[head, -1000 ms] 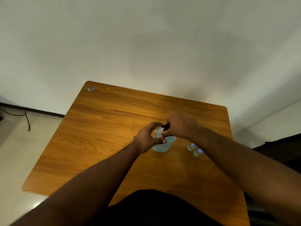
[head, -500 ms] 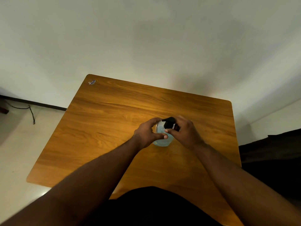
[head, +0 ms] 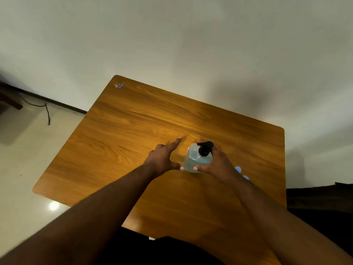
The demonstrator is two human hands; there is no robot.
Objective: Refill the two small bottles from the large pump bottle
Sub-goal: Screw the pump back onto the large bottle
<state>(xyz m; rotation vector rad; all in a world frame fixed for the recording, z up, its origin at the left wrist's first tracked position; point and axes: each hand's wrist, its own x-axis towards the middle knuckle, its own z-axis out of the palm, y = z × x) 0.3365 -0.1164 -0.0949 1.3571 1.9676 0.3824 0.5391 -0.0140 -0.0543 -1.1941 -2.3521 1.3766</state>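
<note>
The large pump bottle (head: pixel 196 159), clear with pale blue liquid and a black pump head, stands on the wooden table (head: pixel 133 131). My right hand (head: pixel 215 163) grips its body from the right, thumb on the near side. My left hand (head: pixel 164 155) sits just left of the bottle with its fingers straight and spread, holding nothing. The two small bottles (head: pixel 241 173) show only as pale blue bits behind my right wrist; the rest of them is hidden.
A small sticker (head: pixel 119 85) lies at the table's far left corner. A wall rises close behind the table. A cable (head: pixel 46 113) trails on the pale floor at left. Something dark (head: pixel 319 197) sits past the table's right edge.
My left hand has let go of the large bottle and opened to its left. My right hand has shifted from the pump head to the bottle's body.
</note>
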